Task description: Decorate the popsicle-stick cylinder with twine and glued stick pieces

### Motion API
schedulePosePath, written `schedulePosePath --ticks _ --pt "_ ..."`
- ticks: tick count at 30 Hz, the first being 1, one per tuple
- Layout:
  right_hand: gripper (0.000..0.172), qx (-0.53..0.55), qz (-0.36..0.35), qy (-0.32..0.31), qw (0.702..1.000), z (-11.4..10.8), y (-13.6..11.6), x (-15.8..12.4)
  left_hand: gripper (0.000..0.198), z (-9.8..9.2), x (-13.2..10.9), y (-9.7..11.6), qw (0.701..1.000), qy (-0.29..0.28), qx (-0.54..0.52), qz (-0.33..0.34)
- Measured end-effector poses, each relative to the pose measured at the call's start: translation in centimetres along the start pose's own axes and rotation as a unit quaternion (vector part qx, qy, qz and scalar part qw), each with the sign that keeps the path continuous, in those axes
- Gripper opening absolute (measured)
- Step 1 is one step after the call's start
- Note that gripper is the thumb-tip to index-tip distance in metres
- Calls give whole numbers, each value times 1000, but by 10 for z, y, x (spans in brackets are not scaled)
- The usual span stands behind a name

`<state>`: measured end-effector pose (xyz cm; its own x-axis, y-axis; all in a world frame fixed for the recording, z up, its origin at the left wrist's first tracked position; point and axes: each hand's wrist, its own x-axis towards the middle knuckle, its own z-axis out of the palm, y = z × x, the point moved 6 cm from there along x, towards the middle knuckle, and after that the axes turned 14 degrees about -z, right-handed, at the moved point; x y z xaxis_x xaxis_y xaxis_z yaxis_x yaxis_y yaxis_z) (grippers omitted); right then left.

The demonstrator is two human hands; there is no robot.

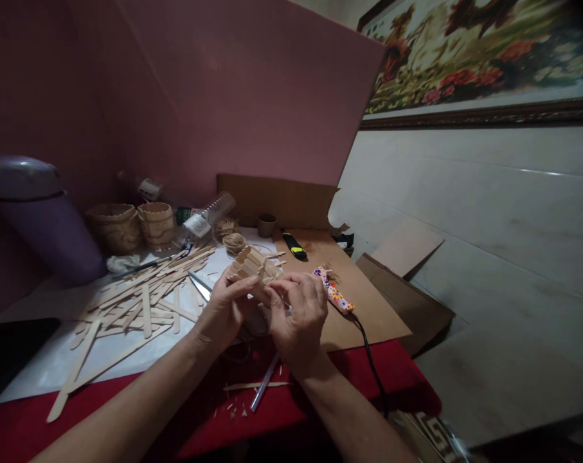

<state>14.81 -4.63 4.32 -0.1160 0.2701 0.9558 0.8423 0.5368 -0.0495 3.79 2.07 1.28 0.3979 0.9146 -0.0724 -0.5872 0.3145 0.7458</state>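
Both of my hands hold a small basket-like piece built from wooden craft sticks [252, 265] above the table. My left hand [222, 312] grips its left side with the thumb pressed against the sticks. My right hand [298, 315] is closed on its right side, fingers curled inward. A glue gun with a flowered pattern [334, 292] lies just right of my right hand on brown cardboard [363, 308], its black cord running down off the table edge. A glue stick [265, 382] lies on the red cloth [392, 379] below my hands.
A heap of loose wooden sticks [141, 302] covers the white sheet at left, with scissors [199, 284] beside it. Two small woven baskets [127, 225], a plastic bottle [207, 215], twine rolls [233, 241], a small cup [267, 225] and a yellow-black cutter [294, 245] stand behind. A purple bin [40, 218] is far left.
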Motion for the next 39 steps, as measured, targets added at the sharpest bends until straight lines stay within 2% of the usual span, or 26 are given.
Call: schedulePosePath --ticks 4,15,23,26,29,32,33,35,39 --pt "7 4 -6 10 1000 -1 -1 0 32 0 0 -1 1000 0 -6 -9" --pt "7 48 31 30 998 -1 7 -3 38 3 0 -6 999 -24 13 -26" --pt "14 83 24 21 996 -1 5 -2 42 -5 3 -7 999 37 21 -1" --pt "16 118 87 37 989 1 16 -5 49 -5 3 -5 999 36 26 -5" --pt "27 211 216 12 953 14 32 -12 55 -4 3 -5 998 31 44 -14" --pt "41 361 326 -33 873 32 38 -19 56 -6 3 -4 997 50 66 -6" --pt "43 396 347 -37 850 35 38 -20 57 -7 3 -4 996 59 72 0" --pt "44 432 367 -31 823 37 38 -21 59 -7 3 -3 994 65 83 5" --pt "43 449 391 -19 803 38 39 -23 58 -3 2 -4 995 55 81 -3"
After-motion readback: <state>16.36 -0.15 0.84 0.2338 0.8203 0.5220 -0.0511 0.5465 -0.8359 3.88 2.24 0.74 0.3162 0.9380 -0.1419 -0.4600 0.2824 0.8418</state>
